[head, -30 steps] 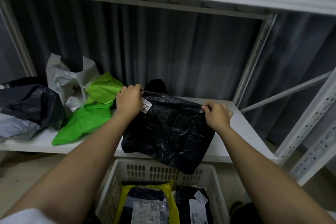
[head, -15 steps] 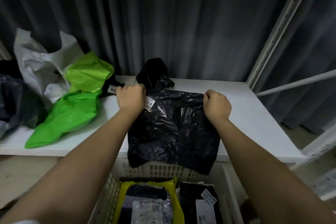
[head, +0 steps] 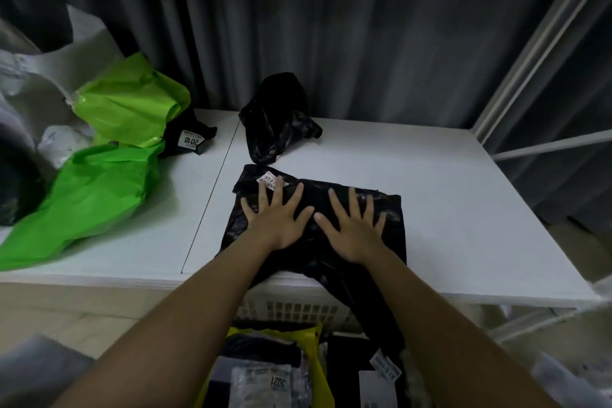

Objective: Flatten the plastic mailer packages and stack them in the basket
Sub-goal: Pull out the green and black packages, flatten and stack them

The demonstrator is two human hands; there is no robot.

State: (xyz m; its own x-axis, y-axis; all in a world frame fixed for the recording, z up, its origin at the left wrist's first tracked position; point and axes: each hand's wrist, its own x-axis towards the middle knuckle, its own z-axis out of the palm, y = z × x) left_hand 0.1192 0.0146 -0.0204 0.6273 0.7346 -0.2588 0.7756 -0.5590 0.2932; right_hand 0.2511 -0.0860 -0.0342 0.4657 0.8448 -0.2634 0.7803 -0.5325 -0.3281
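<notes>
A black plastic mailer (head: pixel 390 225) with a small white label lies flat on the white shelf (head: pixel 463 209), its near edge hanging over the front. My left hand (head: pixel 276 219) and my right hand (head: pixel 352 228) press on it side by side, palms down, fingers spread straight. Below the shelf edge stands the white basket (head: pixel 298 310). In it lie a yellow mailer (head: pixel 314 361) and a black mailer (head: pixel 364 371), flat with labels up.
A crumpled black mailer (head: pixel 278 119) sits behind the flat one. To the left lie two green mailers (head: pixel 89 195), a small black one labelled 2018 (head: pixel 188 139) and white and dark bags (head: pixel 39 76). A metal rack post (head: pixel 530 53) rises at right. Grey curtain behind.
Both hands let go of the black mailer's top edge. The mailer went from hanging over the basket to lying on the shelf, and the hands now press flat on it.
</notes>
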